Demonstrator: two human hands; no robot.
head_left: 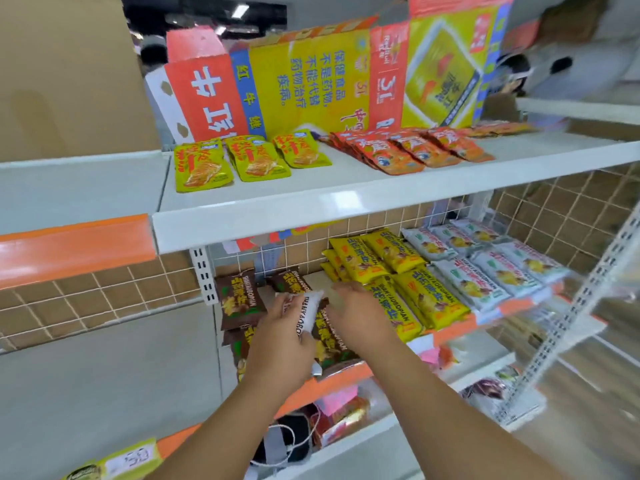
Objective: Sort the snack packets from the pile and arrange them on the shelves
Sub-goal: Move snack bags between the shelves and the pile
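Lower left of the frame: we see a yellow-green packet (114,464) with a white label, cut by the edge. Left of centre, on the middle shelf (346,377), brown packets (239,299) lie flat, partly under the hands. Our left hand (280,341) sits at centre, fingers curled and closed around a white packet (306,315), held upright on its edge above the brown ones; thumb on the near face, fingertips hidden behind it. Just right, our right hand (360,315) hovers beside that packet, fingers (343,292) loosely bent and slightly apart, tips blurred; we cannot tell if they touch the white packet or grip anything.

Upper shelf (346,199), centre left: three stacks of yellow-green packets (249,161) lying flat. Behind them a flattened red and yellow carton (311,81) stands against the back. Right of them, red-orange packets (408,148) fanned in overlapping rows.

Middle shelf, right of the hands: yellow packets (398,278) in stacked rows, then pale white-blue packets (481,265) further right, both near the shelf's front lip. Lower right: a bottom shelf (381,431) with mixed items, too blurred to name, and a slotted white upright (571,317) leaning across the frame.
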